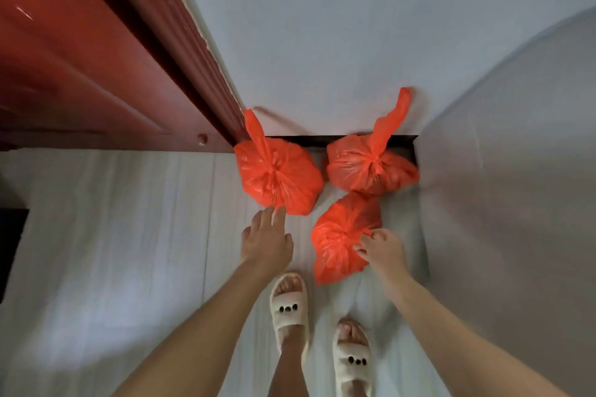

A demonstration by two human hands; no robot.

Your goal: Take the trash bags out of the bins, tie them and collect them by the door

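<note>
Three tied orange-red trash bags lie on the pale floor in the corner beside the red door [80,74]. The left bag [277,176] leans against the door frame, its tail pointing up. The right bag [367,167] rests against the dark skirting, with a long tail up the wall. The near bag [342,238] lies in front of them. My right hand [382,248] pinches the near bag's knot with curled fingers. My left hand [269,238] is stretched out with straight fingers, its tips at the lower edge of the left bag.
A white wall [322,42] stands straight ahead and another wall [516,171] closes the right side. My feet in cream slippers [288,303] stand just behind the bags. A dark object [9,245] sits at the far left edge.
</note>
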